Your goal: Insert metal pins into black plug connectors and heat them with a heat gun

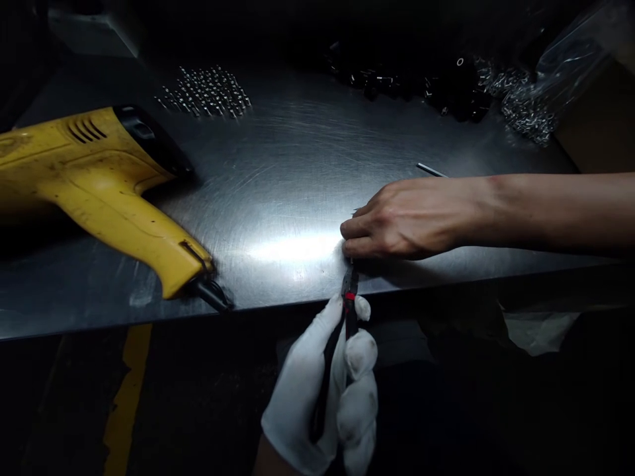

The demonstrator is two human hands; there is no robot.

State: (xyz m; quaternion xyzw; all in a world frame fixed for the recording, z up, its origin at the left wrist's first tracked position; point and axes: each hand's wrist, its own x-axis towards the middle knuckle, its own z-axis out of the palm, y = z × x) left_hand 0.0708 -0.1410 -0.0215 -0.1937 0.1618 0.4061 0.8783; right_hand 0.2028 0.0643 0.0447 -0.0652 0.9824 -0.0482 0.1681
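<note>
Metal tabletop point(288, 155), yellow gun-shaped tool point(106, 182) lying at its left.
The bare right hand point(404, 221) bends its fingers low, whether gripping anything I cannot tell; just nearer, the gloved left hand point(300, 380) wraps its fingers around dark pliers point(350, 288) at the front edge. Small metal pins point(211, 92) cluster farther back.

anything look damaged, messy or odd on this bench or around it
The yellow pistol-shaped tool at left is smudged with dark marks, so it looks grimy. The yellow floor stripe below has ragged edges, suggesting wear. The white-gloved left hand and bare right hand don't match.
</note>
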